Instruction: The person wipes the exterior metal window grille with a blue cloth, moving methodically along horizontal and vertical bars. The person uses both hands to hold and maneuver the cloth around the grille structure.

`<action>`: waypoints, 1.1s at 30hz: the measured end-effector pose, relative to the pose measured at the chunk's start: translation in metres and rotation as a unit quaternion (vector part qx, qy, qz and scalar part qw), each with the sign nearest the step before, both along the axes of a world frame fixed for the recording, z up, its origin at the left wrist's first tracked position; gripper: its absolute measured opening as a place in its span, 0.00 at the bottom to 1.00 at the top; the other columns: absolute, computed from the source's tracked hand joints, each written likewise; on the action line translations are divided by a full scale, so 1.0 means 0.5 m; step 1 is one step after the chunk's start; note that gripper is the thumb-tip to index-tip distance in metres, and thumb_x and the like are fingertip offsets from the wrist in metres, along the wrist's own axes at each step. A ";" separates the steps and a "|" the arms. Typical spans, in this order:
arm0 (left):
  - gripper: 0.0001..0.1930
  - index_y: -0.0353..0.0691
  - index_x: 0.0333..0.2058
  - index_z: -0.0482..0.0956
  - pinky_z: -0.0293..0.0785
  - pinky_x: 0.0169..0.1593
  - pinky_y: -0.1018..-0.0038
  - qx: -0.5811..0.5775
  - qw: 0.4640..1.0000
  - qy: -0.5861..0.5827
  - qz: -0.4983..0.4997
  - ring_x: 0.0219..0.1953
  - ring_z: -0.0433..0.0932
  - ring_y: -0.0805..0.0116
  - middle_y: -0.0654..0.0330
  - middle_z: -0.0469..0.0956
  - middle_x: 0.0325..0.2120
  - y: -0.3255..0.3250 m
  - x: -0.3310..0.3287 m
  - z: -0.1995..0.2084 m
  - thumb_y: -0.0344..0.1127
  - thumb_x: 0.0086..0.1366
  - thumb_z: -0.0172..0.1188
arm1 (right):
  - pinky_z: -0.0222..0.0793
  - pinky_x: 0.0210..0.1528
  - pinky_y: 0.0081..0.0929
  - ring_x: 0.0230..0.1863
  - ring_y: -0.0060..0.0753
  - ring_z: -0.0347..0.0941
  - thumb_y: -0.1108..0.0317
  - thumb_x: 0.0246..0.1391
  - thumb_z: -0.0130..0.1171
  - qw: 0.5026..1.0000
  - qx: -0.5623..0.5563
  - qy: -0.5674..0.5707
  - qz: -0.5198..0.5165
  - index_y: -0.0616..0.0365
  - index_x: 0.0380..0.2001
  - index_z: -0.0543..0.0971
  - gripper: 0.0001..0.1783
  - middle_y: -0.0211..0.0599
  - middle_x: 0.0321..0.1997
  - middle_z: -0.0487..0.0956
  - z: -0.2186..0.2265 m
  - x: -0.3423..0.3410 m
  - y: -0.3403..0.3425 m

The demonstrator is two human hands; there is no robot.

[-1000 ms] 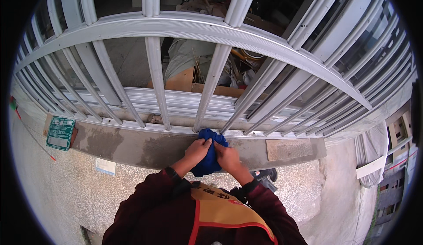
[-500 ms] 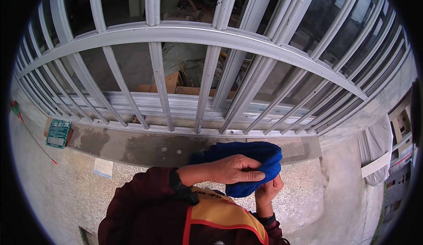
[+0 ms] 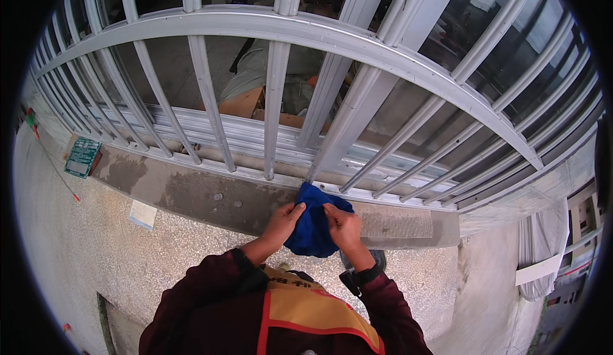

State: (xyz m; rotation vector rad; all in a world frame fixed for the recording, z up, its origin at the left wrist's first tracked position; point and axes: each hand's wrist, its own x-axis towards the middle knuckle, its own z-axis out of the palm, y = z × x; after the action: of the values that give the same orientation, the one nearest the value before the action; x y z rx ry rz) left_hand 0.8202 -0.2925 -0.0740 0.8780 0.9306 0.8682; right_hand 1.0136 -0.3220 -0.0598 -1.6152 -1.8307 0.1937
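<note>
A blue cloth hangs bunched between my two hands, its top edge close against the foot of one bar of the silvery metal window grille. My left hand pinches its left side, thumb on top. On the other side my right hand grips the cloth between thumb and fingers. Most of the fingers are hidden behind the fabric. Both forearms, in dark red sleeves, come up from below. Under the grille runs a grey sill with damp-looking patches.
Near the sill's left end lies a green printed box. A white paper is on the speckled wall below. Two small round pale bits sit on the sill. Past the bars are a window frame and a cluttered room. Grey sheeting hangs at right.
The cloth has gone from folded over my right hand to hanging open between both hands, nearer the bars. My hands have moved apart, and the view has shifted.
</note>
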 end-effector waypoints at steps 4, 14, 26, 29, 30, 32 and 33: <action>0.20 0.32 0.36 0.77 0.72 0.37 0.70 0.059 0.975 0.204 0.064 0.30 0.77 0.66 0.55 0.79 0.27 0.035 -0.027 -0.056 0.48 0.68 0.57 | 0.72 0.24 0.42 0.23 0.47 0.78 0.65 0.55 0.58 0.989 -0.042 -0.142 0.023 0.41 0.41 0.83 0.11 0.40 0.23 0.81 0.006 -0.036 0.047; 0.27 0.30 0.41 0.77 0.72 0.43 0.62 0.017 0.970 0.243 -0.008 0.40 0.78 0.49 0.44 0.80 0.34 0.094 -0.015 -0.129 0.56 0.68 0.53 | 0.73 0.24 0.45 0.21 0.50 0.77 0.69 0.50 0.54 0.960 -0.129 -0.215 0.122 0.43 0.44 0.82 0.17 0.45 0.20 0.79 0.020 -0.024 0.107; 0.33 0.26 0.31 0.79 0.72 0.36 0.63 -0.012 0.954 0.291 -0.074 0.32 0.81 0.58 0.50 0.80 0.25 0.132 0.020 -0.158 0.60 0.70 0.48 | 0.72 0.25 0.45 0.24 0.50 0.78 0.69 0.46 0.55 0.941 -0.203 -0.256 0.083 0.41 0.50 0.80 0.25 0.44 0.21 0.79 0.041 -0.061 0.096; 0.34 0.24 0.31 0.79 0.71 0.35 0.61 0.001 0.967 0.236 -0.093 0.30 0.80 0.56 0.48 0.80 0.25 0.130 0.063 -0.163 0.60 0.69 0.50 | 0.72 0.25 0.45 0.24 0.50 0.78 0.70 0.45 0.55 0.929 -0.220 -0.290 0.073 0.41 0.51 0.80 0.26 0.44 0.21 0.79 0.066 -0.037 0.084; 0.34 0.24 0.31 0.79 0.71 0.35 0.61 0.013 0.969 0.225 -0.104 0.30 0.80 0.56 0.47 0.80 0.25 0.131 0.063 -0.163 0.60 0.68 0.50 | 0.72 0.25 0.45 0.24 0.50 0.77 0.70 0.45 0.55 0.917 -0.246 -0.307 0.074 0.41 0.51 0.79 0.26 0.44 0.21 0.79 0.067 -0.036 0.086; 0.34 0.25 0.32 0.79 0.72 0.36 0.62 -0.029 0.969 0.227 -0.096 0.31 0.81 0.57 0.48 0.80 0.25 0.137 0.034 -0.161 0.60 0.68 0.51 | 0.72 0.25 0.45 0.24 0.50 0.77 0.70 0.44 0.55 0.929 -0.211 -0.283 0.110 0.43 0.51 0.79 0.26 0.45 0.21 0.79 0.056 -0.050 0.104; 0.34 0.25 0.32 0.79 0.73 0.36 0.62 -0.035 0.970 0.227 -0.080 0.31 0.81 0.57 0.48 0.80 0.25 0.142 0.010 -0.158 0.60 0.68 0.51 | 0.72 0.25 0.45 0.24 0.50 0.77 0.70 0.44 0.55 0.931 -0.211 -0.275 0.114 0.44 0.51 0.79 0.27 0.45 0.21 0.79 0.046 -0.063 0.114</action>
State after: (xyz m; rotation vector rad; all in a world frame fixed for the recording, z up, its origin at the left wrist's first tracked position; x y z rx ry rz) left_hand 0.8253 -0.2214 -0.1528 1.0975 1.2588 0.4970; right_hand 0.9819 -0.2650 -0.0367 -1.8713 -2.5503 0.2723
